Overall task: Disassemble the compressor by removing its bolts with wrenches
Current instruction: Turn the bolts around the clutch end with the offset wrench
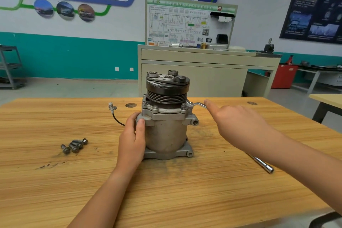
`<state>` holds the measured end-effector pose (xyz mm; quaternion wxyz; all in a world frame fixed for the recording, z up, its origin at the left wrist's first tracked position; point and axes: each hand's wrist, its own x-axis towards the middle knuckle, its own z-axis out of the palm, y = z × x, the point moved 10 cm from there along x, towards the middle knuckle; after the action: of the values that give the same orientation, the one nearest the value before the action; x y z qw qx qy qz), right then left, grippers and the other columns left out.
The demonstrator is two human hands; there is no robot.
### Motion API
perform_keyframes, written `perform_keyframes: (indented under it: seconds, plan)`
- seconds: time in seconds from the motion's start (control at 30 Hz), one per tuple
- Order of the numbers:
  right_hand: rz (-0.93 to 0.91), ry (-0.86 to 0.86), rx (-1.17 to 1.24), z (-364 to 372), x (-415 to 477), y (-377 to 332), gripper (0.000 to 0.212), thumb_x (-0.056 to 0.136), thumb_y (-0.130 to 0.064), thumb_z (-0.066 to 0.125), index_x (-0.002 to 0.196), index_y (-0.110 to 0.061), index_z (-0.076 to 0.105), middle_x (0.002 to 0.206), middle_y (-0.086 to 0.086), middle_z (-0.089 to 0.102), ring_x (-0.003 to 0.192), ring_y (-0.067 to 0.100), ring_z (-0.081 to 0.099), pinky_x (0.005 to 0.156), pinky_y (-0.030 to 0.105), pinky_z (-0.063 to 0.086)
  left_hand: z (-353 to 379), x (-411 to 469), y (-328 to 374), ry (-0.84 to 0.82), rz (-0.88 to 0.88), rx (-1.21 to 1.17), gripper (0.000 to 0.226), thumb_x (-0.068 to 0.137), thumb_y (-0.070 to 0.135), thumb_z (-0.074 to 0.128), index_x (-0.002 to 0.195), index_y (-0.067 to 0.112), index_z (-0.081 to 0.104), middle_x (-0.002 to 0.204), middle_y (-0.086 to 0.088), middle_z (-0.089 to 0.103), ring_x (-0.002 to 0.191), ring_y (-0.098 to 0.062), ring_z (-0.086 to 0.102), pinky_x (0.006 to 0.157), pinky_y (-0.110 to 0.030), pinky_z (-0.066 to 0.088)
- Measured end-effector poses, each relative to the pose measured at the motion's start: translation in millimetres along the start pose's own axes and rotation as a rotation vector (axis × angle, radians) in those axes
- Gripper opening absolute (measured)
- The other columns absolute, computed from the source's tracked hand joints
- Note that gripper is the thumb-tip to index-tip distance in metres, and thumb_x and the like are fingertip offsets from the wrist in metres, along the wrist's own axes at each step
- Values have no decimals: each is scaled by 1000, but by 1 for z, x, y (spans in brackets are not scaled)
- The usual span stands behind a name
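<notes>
While you held the compressor (166,131) with your left hand (132,140), fingers and thumb curled round its left side, it stood upright near the middle of the table (185,200). Your right hand (240,122) was not gripping anything. Only one straight finger touched the end of the wrench (197,105), and I could not tell how the other fingers lay. The wrench sat on a bolt (183,106) on the right side of the top rim and stuck out to the right.

That was where things could go wrong, I think. One finger is a weak push. If the bolt was tight, the finger could slide off the thin handle, and your hand could bump the hard metal. The wrench could also pop off the bolt head if it was not sitting all the way down. That could round the corners of the bolt and make it hard to get out.

The compressor was tall, with a heavy-looking black wheel (167,90) on top. A hard sideways push up high could tip it, or spin it on the table, if your left hand got loose.

A few loose bolts (75,146) lay in a small pile to the left, well apart from the compressor. They could roll away if knocked. A shiny tool (264,165) lay on the table, partly under your right arm, and your arm could knock it.
</notes>
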<state>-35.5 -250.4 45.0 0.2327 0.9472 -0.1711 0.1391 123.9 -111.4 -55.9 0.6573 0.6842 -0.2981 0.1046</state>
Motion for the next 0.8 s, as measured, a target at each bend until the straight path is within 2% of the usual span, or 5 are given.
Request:
perform_keyframes:
  seconds: [0.13, 0.4, 0.6, 0.73, 0.8]
  plan:
    - [-61, -56, -140, -17, 7, -21, 43, 85, 4, 41, 126, -6, 37, 56, 0, 31, 44, 15, 27, 36, 26, 20, 0, 0, 0, 3, 6, -6, 37, 100, 30, 36, 133, 18, 47, 107, 32, 48, 96, 30, 41, 72, 6, 31]
    - [-189, -74, -295, -24, 16, -23, 27, 89, -3, 40, 114, -8, 47, 55, -2, 29, 43, 13, 26, 37, 25, 18, -1, 0, 3, 10, 23, -8, 35, 100, 27, 36, 131, 16, 48, 106, 33, 47, 96, 31, 41, 72, 7, 31]
    - [-266, -24, -346, -21, 20, -19, 41, 87, -1, 38, 128, -3, 37, 49, 0, 31, 38, 16, 28, 33, 23, 17, -1, 1, 2, 17, 27, -8, 34, 101, 27, 36, 130, 16, 49, 104, 32, 48, 94, 31, 41, 71, 6, 31]
    - [-246, 18, -322, -18, 11, -29, 54, 90, 0, 35, 141, 6, 16, 64, 6, 46, 41, 19, 21, 35, 29, 15, 1, 1, 2, 5, 20, -24, 36, 101, 28, 36, 132, 16, 48, 106, 31, 49, 95, 30, 42, 71, 6, 32]
    - [-235, 12, -331, -18, 11, -30, 52, 90, 1, 35, 139, 7, 20, 59, 5, 39, 41, 19, 21, 35, 28, 16, 1, 1, 1, 5, 15, -30, 37, 100, 28, 36, 133, 15, 47, 106, 28, 51, 95, 30, 41, 72, 6, 31]
